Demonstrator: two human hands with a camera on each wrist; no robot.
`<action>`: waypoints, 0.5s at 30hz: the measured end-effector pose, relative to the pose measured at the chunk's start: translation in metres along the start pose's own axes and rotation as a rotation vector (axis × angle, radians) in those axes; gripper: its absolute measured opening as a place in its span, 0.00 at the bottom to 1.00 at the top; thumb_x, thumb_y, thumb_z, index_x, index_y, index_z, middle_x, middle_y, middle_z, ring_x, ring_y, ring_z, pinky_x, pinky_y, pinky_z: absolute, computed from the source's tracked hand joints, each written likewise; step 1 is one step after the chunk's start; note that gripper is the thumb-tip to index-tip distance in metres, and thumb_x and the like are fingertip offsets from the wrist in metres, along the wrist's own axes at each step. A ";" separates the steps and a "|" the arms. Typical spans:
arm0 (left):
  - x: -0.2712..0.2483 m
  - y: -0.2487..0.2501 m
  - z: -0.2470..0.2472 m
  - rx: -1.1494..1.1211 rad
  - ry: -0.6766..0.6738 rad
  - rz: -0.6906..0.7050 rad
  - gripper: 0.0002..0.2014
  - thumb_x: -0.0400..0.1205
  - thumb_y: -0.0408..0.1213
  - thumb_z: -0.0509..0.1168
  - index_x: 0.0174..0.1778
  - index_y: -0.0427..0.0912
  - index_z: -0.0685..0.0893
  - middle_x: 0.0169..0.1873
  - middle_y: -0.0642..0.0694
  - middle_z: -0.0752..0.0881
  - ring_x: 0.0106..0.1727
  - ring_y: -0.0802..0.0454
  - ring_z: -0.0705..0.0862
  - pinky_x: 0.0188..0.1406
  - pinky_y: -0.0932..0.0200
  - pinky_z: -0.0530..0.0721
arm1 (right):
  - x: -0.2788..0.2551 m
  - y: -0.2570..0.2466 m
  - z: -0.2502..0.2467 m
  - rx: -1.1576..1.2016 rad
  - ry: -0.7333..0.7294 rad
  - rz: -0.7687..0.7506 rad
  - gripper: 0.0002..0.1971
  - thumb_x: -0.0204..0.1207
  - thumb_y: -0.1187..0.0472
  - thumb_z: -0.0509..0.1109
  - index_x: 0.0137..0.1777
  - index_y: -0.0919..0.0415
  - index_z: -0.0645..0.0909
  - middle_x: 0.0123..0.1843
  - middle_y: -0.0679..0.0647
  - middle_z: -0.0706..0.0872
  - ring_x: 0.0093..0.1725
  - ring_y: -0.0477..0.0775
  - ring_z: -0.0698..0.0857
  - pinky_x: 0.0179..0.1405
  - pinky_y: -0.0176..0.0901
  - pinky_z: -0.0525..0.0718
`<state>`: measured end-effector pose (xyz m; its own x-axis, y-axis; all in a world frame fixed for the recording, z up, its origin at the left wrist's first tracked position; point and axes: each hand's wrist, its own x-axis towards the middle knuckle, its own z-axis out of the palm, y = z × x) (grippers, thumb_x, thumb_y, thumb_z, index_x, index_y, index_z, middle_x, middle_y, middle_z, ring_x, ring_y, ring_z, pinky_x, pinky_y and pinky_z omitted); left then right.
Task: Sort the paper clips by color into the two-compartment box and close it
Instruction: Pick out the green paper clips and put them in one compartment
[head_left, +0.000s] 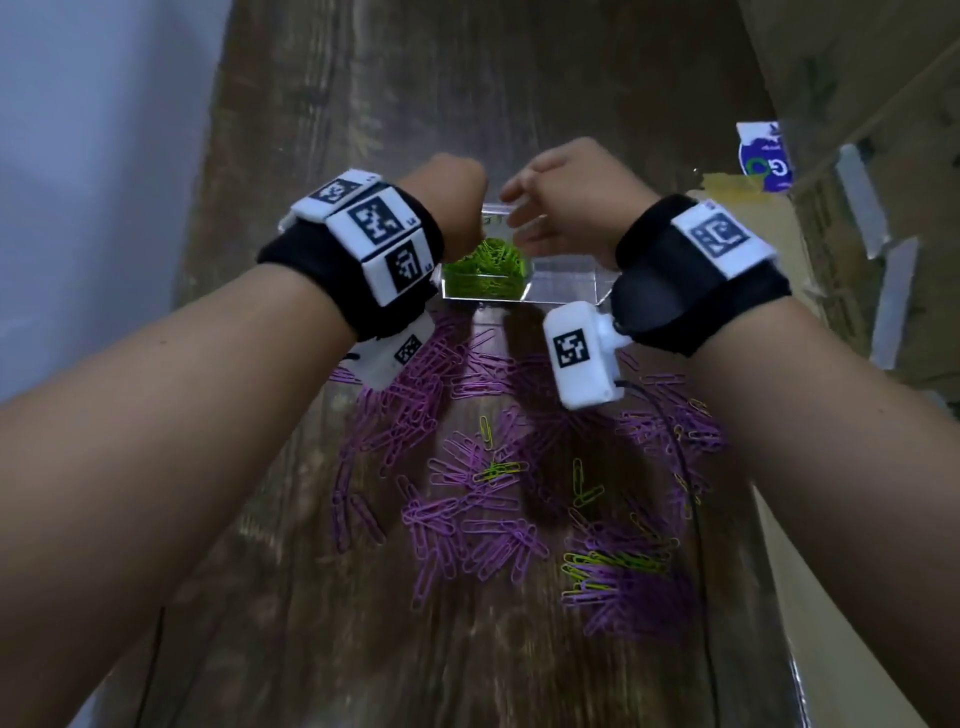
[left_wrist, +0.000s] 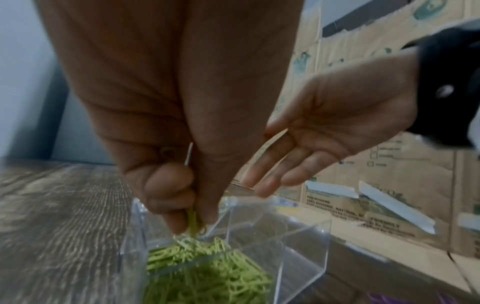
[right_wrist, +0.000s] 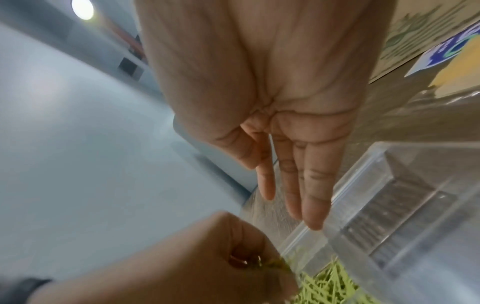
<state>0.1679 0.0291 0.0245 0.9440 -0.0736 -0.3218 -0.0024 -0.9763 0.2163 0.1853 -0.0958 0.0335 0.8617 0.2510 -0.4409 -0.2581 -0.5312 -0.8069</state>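
A clear two-compartment box (head_left: 566, 288) stands open on the wooden table. Its left compartment holds a heap of green paper clips (head_left: 485, 267) (left_wrist: 207, 273) (right_wrist: 335, 286); the right compartment (left_wrist: 293, 253) looks bare. My left hand (head_left: 457, 208) (left_wrist: 187, 216) hovers over the left compartment and pinches a few green clips (left_wrist: 193, 222) between thumb and curled fingers. My right hand (head_left: 540, 208) (right_wrist: 293, 185) is held flat with straight fingers above the box's far edge and holds nothing. Purple clips (head_left: 467, 509) mixed with some green ones (head_left: 613, 564) lie scattered on the table in front of the box.
Cardboard cartons (head_left: 857, 130) (left_wrist: 389, 185) line the table's right side. A blue and white label (head_left: 766, 156) lies near them behind the box. A pale wall (head_left: 78, 182) runs along the left. A thin black cable (head_left: 685, 467) trails from my right wristband.
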 end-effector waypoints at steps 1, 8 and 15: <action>0.002 0.003 0.002 0.014 0.005 0.013 0.11 0.79 0.33 0.67 0.55 0.30 0.83 0.53 0.30 0.85 0.55 0.33 0.82 0.44 0.49 0.76 | -0.007 0.001 -0.007 0.082 0.018 0.011 0.12 0.83 0.68 0.55 0.45 0.66 0.80 0.41 0.65 0.81 0.34 0.59 0.81 0.33 0.43 0.84; -0.006 0.012 0.014 0.036 0.059 0.052 0.15 0.73 0.36 0.74 0.54 0.35 0.85 0.51 0.32 0.86 0.52 0.32 0.84 0.51 0.43 0.82 | -0.062 0.057 -0.048 0.287 0.059 0.021 0.13 0.84 0.69 0.55 0.44 0.65 0.80 0.41 0.66 0.86 0.34 0.55 0.88 0.34 0.39 0.87; -0.073 0.006 0.048 -0.147 0.045 0.311 0.07 0.73 0.28 0.68 0.39 0.44 0.88 0.36 0.44 0.88 0.40 0.45 0.85 0.39 0.59 0.78 | -0.122 0.147 -0.052 0.010 0.146 0.033 0.08 0.78 0.74 0.66 0.41 0.63 0.83 0.30 0.59 0.84 0.23 0.42 0.81 0.23 0.30 0.79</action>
<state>0.0834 0.0185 0.0048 0.9191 -0.3508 -0.1794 -0.2479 -0.8687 0.4288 0.0647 -0.2473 -0.0108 0.9070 0.1130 -0.4058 -0.2909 -0.5285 -0.7975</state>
